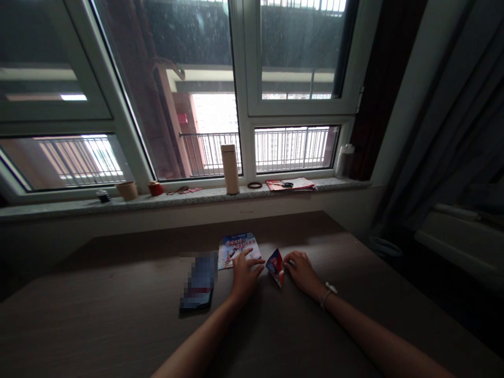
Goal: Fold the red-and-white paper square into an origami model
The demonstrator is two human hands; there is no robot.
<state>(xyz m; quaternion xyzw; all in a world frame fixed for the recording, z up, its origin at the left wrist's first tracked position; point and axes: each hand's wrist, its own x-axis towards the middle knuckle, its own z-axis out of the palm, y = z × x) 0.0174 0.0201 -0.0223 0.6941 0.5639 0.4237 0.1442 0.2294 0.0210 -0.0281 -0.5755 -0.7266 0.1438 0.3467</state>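
Observation:
A small folded piece of printed paper (274,266), blue and red, stands tilted above the dark wooden table (129,299). My right hand (302,270) pinches its right edge between thumb and fingers, and a pale band circles that wrist. Just left of the folded paper is my left hand (246,273), fingers apart and holding nothing. Behind and partly under that hand lies a blue printed leaflet (232,247) with red and white lettering. A phone-shaped dark device (200,283), its screen pixelated, rests left of my left hand.
On the stone windowsill (200,197) stand a beige flask (230,170), a clear bottle (345,161), a brown cup (127,190) and a red spool-like item (155,188). Scissors (287,184) lie on red-edged papers (303,184) beside a bead bracelet (254,185). Curtains (429,110) hang at the right.

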